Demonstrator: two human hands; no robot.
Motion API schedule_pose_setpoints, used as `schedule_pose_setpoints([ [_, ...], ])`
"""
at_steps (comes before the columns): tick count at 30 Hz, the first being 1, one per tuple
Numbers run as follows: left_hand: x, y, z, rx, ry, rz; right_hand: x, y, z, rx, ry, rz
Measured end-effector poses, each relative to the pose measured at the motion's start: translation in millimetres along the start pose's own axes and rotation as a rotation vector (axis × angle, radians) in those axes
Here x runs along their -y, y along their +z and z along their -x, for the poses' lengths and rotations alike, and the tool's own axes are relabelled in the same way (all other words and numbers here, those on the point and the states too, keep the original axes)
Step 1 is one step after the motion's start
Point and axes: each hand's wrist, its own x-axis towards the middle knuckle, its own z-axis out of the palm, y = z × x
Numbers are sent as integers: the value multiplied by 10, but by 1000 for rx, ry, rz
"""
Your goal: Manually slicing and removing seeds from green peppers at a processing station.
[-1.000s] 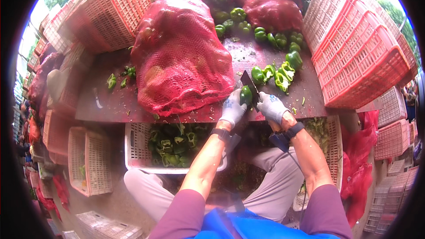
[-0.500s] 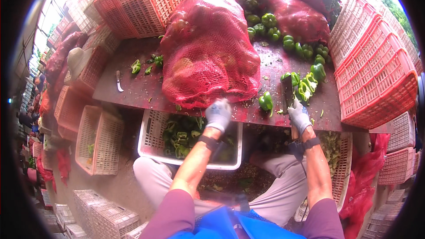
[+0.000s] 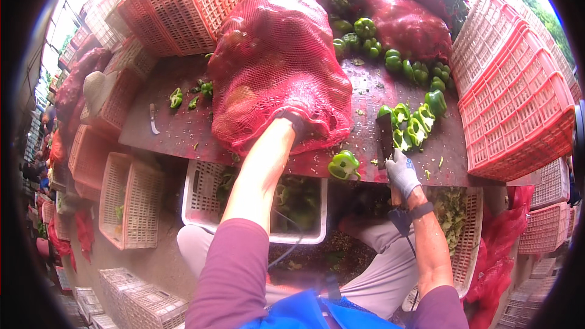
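Note:
My left hand has reached into the gathered mouth of a large red mesh sack; only the wrist with its dark band shows, and the fingers are hidden. In a grey glove, my right hand is closed round a knife with a broad dark blade, which rests near the table's front edge. Beside the blade lie several cut green pepper pieces with their pale insides showing. Between the two hands, a cut green pepper sits at the table edge.
Whole green peppers spill from another red sack behind. Stacked pink crates stand at right, more crates at back left. A small curved knife lies on the left. Below the edge is a white crate of peppers.
My left hand has gone from the front of the sack into its mouth. The pepper at the edge has shifted nearer and turned. My right hand, with the knife, has come slightly nearer.

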Motion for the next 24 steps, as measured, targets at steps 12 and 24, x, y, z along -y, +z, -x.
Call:
schedule_pose_setpoints([
  [12,-330,-448,510,-6,272,205,-15,-44,67,-22,-4,-40],
  [24,-302,192,993,402,-32,1551,-51,24,103,-105,-40,-108],
])
